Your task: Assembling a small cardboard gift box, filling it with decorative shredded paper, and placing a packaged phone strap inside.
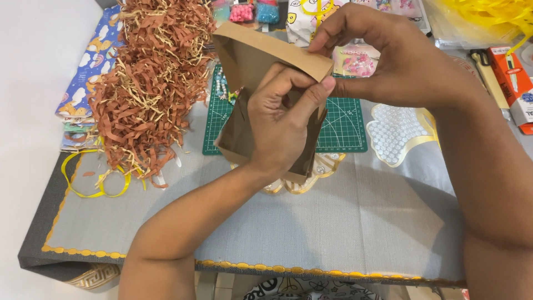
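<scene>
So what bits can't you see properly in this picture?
- Inside of the brown paper bag: head view, hidden by its own walls and the left hand.
- Gold-edged shape under the bag: mostly covered by the bag.
- Green cutting mat: middle hidden by the bag and both hands; the right hand covers part.
- Packets at the top: cut off by the picture edge.
- Red box: cut off at the right edge.
</scene>
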